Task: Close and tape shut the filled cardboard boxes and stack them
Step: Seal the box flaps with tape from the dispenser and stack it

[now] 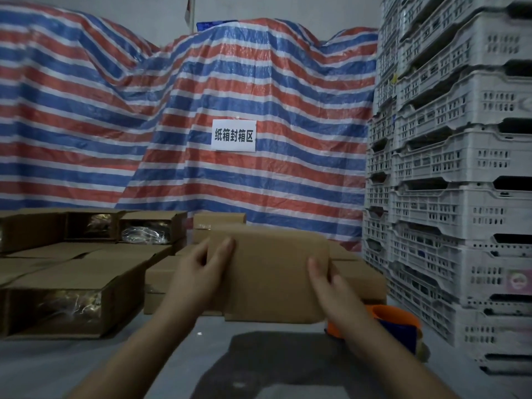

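In the lower middle of the frame, a closed cardboard box (273, 272) is held up between two hands. The left hand (198, 272) holds its left end, fingers curled round the edge. The right hand (328, 279) holds the right end the same way. Open boxes (69, 295) sit at the lower left. An orange tape dispenser (394, 321) lies at the lower right, near white crates (449, 168).

box (276, 272): matt brown cardboard
tarp (259, 90): woven plastic, slight sheen
crates (460, 156): pale perforated plastic
sign (233, 135): white paper
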Demonstrator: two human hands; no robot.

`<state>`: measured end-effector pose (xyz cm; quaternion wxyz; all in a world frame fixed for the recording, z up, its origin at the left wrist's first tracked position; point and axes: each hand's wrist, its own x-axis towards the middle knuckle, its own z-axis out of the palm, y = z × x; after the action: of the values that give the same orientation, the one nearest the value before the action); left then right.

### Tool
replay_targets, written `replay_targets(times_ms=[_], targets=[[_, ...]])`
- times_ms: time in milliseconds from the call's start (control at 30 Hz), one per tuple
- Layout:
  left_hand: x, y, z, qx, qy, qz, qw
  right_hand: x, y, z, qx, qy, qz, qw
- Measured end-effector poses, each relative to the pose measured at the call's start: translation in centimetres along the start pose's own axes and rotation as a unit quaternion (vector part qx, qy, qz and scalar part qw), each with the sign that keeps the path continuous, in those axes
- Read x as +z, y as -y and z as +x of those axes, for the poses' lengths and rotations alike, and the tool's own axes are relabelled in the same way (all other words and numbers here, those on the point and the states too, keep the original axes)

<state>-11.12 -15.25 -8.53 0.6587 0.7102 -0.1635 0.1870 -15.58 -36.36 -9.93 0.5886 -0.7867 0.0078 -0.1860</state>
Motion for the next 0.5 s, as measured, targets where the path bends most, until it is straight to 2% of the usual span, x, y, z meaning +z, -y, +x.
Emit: replay_targets(times_ms=[167,233,400,500], targets=[[2.7,-5.0,7.8,0.048,-0.044,-0.012,0.998,-1.9,5.3,9.1,-0.047,-0.050,0.037,0.997],[3.7,-5.9,11.2,0.055,-0.036,0.006,0.998,-2.6,6.3,12.6,-0.045,-0.061,0.025,0.997],[5.5,-5.3,21.2,-0.004,0.115,0.026,0.993,-4.4,6.6,22.6,0.017,-0.056,0.047,0.997],[7.3,-3.5,26.6,0.007,0.157,0.084,0.984,-4.7,6.3,28.7,0.053,-0.054,0.065,0.995]])
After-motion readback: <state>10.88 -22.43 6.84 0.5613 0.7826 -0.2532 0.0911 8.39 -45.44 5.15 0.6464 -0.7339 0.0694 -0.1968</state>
